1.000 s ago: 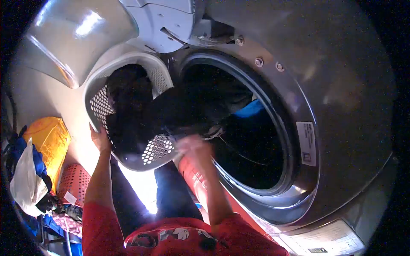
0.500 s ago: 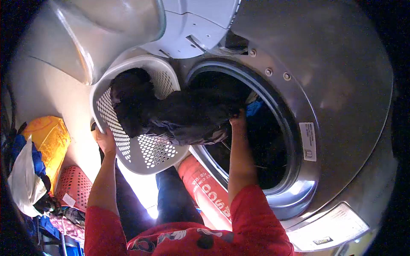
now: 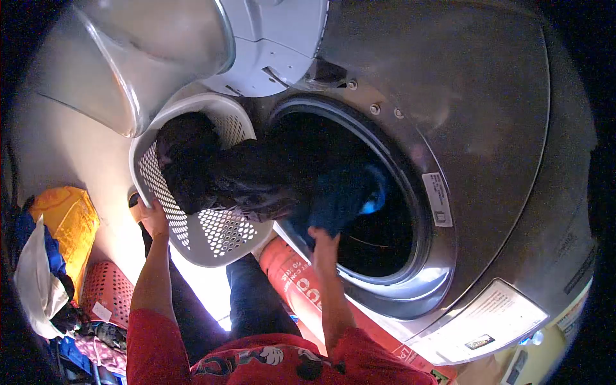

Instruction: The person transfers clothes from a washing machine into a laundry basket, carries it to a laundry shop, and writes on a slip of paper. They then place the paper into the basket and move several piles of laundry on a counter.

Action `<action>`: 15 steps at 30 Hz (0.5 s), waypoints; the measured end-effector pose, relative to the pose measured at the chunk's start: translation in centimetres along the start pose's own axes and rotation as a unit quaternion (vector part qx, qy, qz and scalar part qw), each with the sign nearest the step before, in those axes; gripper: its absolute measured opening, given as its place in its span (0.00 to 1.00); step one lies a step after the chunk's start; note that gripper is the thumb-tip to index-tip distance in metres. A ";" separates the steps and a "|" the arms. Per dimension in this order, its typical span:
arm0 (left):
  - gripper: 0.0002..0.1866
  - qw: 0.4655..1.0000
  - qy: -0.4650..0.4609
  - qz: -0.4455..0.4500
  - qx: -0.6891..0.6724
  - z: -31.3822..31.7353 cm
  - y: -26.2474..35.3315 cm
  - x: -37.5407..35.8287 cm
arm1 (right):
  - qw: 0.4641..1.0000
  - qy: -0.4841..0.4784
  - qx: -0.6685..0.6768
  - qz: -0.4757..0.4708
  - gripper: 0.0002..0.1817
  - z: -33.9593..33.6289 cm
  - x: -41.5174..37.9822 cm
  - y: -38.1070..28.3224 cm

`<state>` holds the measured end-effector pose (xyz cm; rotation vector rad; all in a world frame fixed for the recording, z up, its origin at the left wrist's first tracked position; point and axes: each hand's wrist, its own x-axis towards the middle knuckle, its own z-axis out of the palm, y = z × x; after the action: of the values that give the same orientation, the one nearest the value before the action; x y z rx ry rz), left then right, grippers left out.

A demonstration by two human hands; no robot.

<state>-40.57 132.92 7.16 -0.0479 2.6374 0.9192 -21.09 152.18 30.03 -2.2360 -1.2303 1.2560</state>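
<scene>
My left hand is closed on the left rim of a pale plastic laundry basket with perforated walls. The basket is tilted toward the round opening of a front-loading washing machine. Dark clothes stretch from inside the basket across to the opening. My right hand, at the lower edge of the opening, is closed on a blue garment that reaches into the drum. Where the blue garment meets the dark clothes is hard to make out. The drum's inside is mostly dark.
The machine's open door hangs above the basket. A red cylinder-like container with white lettering lies below the opening. At the left are a pink perforated basket, a yellow bag and a white cloth.
My right hand has moved down and left, drawing the blue garment out toward the opening's lower edge. The left hand still grips the basket. The view has shifted slightly.
</scene>
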 end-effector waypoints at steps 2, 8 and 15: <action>0.14 1.000 -0.004 0.007 0.005 0.0 0.0 0.0 | 0.975 -0.046 -0.213 -0.034 0.28 -1.9 -3.5 5.9; 0.21 0.998 -0.039 -0.036 -0.042 1.4 -3.9 0.8 | 0.403 -0.414 -0.735 -0.354 0.30 -1.9 -13.6 10.2; 0.20 0.997 -0.032 -0.037 -0.051 0.2 -1.5 0.0 | 0.934 -0.222 -0.151 -0.234 0.18 2.3 2.9 2.6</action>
<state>-40.33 131.93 6.10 -0.1367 2.5104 1.0133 -20.84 152.58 25.51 -1.7025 -2.1002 1.4854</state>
